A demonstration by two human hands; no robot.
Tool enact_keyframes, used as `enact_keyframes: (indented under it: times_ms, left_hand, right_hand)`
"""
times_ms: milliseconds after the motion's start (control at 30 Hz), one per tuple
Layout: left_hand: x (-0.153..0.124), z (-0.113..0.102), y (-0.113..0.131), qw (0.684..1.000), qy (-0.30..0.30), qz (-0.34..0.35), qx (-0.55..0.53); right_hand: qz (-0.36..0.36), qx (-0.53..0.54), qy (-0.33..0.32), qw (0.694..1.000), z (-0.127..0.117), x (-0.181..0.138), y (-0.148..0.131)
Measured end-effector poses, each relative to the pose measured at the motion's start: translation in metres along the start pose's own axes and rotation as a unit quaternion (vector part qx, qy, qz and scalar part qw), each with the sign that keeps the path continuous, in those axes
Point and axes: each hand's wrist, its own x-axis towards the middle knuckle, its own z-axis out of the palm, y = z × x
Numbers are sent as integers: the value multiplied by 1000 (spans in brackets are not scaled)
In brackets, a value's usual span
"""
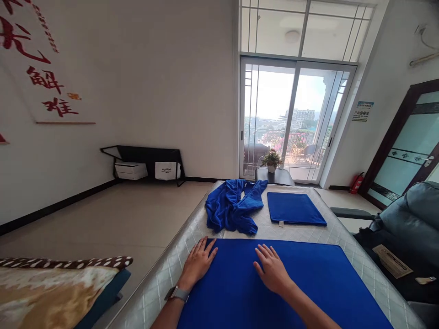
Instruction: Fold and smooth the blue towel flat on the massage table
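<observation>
Blue cloth [236, 292] cut off at btm; L hand [200, 260], R hand [272, 269] flat atop, spread.

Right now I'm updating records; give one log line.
left hand: on spread blue cloth; right hand: on same cloth; beyond: crumpled cloth, folded cloth

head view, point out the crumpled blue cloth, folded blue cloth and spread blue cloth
Crumpled blue cloth [228, 208], head view: its bunched middle.
Folded blue cloth [295, 208], head view: top face's centre.
Spread blue cloth [240, 290], head view: uncovered flat surface.
</observation>
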Motion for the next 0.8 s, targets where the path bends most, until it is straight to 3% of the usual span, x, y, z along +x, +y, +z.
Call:
enact_keyframes:
  times_ms: [167,333,467,600,800]
  left_hand:
    - [1,-3,3,1000,1,-2,12]
    - [1,-3,4,1000,-4,3,28]
    - [0,-2,3,1000,5,5,23]
    - [0,-4,4,1000,6,6,21]
    - [0,-5,4,1000,-9,-4,5]
  right_hand:
    - [-83,45,-5,996,35,36,-74]
    - [-66,53,-18,996,57,74,-93]
    - [-42,50,-23,998,69,83,-88]
    - [-38,39,-40,998,65,74,-69]
    - [30,-9,-58,998,32,42,-3]
